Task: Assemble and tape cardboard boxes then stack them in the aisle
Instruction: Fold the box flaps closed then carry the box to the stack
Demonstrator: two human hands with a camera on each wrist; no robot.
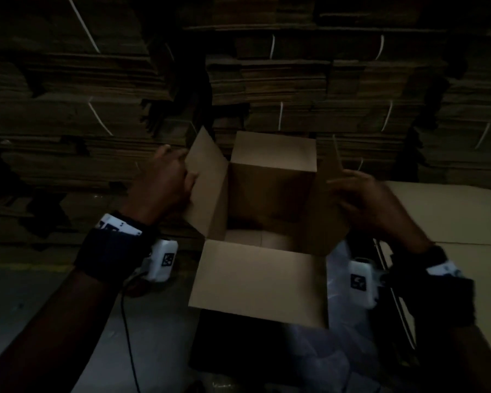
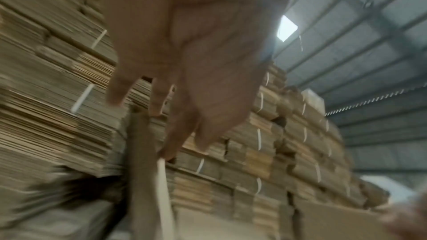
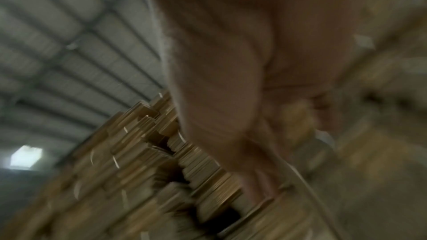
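**Open box held at its two side flaps**

I see the cardboard box [image 1: 270, 199] standing upright in front of me with its top open and all four flaps up or folded outward. The near flap [image 1: 258, 282] lies flat toward me, the far flap [image 1: 274, 150] stands up at the back. What the box rests on is too dark to make out; pale plastic sheeting [image 1: 338, 350] shows below and to its right.

My left hand [image 1: 162, 182] is at the left flap [image 1: 207, 180]; its fingers [image 1: 189, 180] curl over the flap's outer edge and grip it. In the left wrist view the fingers [image 2: 171, 145] point down to a thin cardboard edge [image 2: 161, 189].

My right hand [image 1: 363, 199] is against the right flap [image 1: 330, 188], fingers stretched along its outer face. Whether they pinch it I cannot tell; the right wrist view is too blurred.

Behind the box rise stacks of flattened cartons [image 1: 295, 80], bundled with white straps [image 1: 280, 114]. A flat cardboard sheet [image 1: 451, 211] lies to the right, just beside my right hand.
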